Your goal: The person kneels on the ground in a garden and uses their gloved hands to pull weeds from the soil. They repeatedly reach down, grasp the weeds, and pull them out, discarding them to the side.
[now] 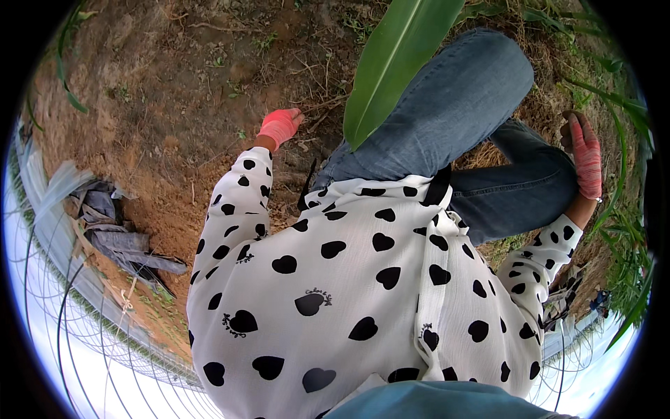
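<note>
My left hand (281, 127), in a pink knit glove, is low over bare brown soil with its fingers close together. Thin dry stems (327, 103) run from beside its fingertips; whether they are gripped cannot be made out. Off to the right, my right hand (583, 152) wears a similar pink glove with darker, soiled-looking fingers. It is beside my bent knee in blue jeans (544, 183), its fingers curled and their inner side hidden. A broad green leaf (400, 68) hangs across the view above my other leg.
Crumpled dark sheeting (123, 238) lies on the soil (162, 173) at left, near translucent plastic film (63, 186). Curved thin hoops (104, 340) cross the lower left rim. Long green leaves (620, 157) stand close to my right hand. Dry roots and small weeds (264, 39) dot the ground ahead.
</note>
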A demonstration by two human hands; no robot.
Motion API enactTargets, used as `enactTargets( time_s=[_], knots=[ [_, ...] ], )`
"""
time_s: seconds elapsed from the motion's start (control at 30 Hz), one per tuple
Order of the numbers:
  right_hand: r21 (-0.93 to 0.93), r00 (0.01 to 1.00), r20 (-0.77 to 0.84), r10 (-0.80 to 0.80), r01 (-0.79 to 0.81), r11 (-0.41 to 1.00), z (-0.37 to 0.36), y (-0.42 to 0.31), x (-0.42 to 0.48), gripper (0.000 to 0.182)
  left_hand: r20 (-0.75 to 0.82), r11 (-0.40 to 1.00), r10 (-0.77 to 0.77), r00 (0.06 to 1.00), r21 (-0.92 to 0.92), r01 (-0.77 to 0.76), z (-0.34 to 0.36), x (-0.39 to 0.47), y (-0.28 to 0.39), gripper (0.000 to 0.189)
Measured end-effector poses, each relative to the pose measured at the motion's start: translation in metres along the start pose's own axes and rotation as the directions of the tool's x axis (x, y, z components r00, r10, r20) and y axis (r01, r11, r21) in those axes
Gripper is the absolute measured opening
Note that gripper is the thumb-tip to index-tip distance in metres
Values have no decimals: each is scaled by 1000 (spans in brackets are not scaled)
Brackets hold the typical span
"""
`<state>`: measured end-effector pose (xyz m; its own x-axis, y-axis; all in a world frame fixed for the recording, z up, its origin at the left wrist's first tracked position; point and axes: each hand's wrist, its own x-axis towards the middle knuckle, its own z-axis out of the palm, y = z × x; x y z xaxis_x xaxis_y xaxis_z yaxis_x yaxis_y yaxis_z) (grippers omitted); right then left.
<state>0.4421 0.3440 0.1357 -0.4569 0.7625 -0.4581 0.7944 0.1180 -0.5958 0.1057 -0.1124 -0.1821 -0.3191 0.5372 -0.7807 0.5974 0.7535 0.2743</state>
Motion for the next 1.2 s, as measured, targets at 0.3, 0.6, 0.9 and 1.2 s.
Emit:
enactTargets(
  time_s=[0.3, 0.6, 0.9, 1.2],
  knots=[
    [-59, 999, 48, -10, 12, 998, -1, -14, 3, 30, -384, 994, -87, 919, 32, 107, -119, -18, -56, 40],
    [-67, 999, 1, -47, 47, 997, 0, -8, 0, 30, 531, 906, 53, 846, -382, 183, -55, -61, 9, 39],
    [-57, 996, -8, -90, 90, 994, 6, -20, -5, 25, -765, 958, -135, 630, -262, -114, -228, 50, -57, 48],
    [-18, 994, -3, -110, 110, 994, 12, -33, -7, 23, 214, 945, -8, 977, -317, 77, -162, -9, -28, 40]
  ],
)
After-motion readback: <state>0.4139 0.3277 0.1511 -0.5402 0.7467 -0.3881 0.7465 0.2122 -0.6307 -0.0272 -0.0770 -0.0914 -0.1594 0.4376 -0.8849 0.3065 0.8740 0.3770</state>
